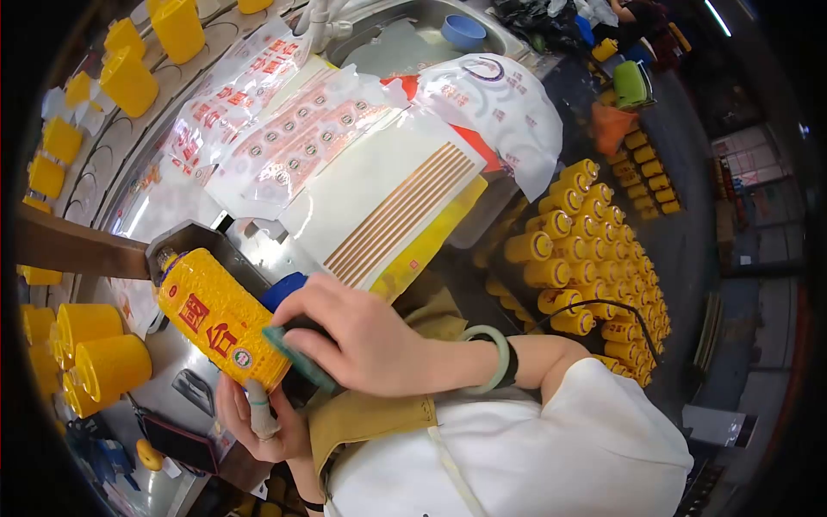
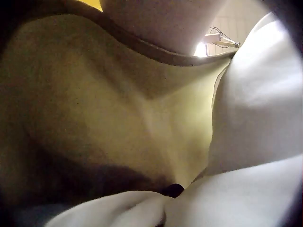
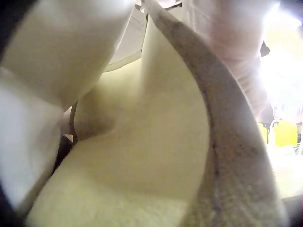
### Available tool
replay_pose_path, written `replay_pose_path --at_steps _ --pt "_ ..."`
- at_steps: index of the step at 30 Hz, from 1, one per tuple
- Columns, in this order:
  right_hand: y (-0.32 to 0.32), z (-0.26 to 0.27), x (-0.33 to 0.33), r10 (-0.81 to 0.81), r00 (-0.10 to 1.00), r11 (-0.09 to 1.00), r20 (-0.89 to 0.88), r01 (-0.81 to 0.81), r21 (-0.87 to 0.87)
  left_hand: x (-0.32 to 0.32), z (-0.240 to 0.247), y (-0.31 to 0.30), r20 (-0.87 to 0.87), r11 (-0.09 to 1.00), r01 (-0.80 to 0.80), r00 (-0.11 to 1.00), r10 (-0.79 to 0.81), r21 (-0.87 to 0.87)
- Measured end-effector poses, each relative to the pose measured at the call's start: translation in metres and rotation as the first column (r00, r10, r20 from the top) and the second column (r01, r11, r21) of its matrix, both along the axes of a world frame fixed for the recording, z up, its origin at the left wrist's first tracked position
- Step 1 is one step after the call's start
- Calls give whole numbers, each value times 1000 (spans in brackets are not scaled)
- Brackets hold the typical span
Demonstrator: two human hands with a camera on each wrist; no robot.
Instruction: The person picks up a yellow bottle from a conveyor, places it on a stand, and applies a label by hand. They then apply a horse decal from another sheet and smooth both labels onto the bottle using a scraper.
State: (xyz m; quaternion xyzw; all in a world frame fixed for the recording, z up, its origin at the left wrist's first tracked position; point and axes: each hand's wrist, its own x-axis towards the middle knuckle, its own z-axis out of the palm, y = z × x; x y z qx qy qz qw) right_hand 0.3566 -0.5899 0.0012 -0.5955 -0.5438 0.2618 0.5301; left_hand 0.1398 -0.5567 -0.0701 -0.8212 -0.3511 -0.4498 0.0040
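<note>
A yellow bottle [image 1: 215,319] with large red characters lies tilted in the head view, its neck toward the upper left beside a dark angular metal holder [image 1: 211,241]. My left hand [image 1: 271,431] grips the bottle's lower end from below, one finger wearing a pale finger cover [image 1: 261,412]. From the right, my right hand [image 1: 362,336], with a pale green bangle on its wrist, pinches a green scouring pad [image 1: 301,360] against the bottle's base. Both wrist views show mostly the tan apron [image 2: 142,109] and white clothing; what the hands hold is hidden there.
Printed plastic sheets [image 1: 293,146] and a striped white board [image 1: 405,207] cover the worktop beside a sink [image 1: 508,39] holding a blue bowl [image 1: 463,32]. Many yellow bottles [image 1: 594,267] stand at right. Yellow containers [image 1: 112,366] and a phone [image 1: 179,441] lie left.
</note>
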Motion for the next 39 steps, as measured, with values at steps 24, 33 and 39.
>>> replay_pose_path --at_steps 24,33,39 --pt "1 -33 19 -116 962 991 -246 97 -89 27 39 13 -40 919 -48 997 69 392" --pt "-16 -15 27 -146 901 986 -410 167 16 100 27 25 35 888 259 955 -293 380" --pt "-12 -17 27 -180 906 979 -382 205 24 128 21 26 53 828 429 877 -478 362"
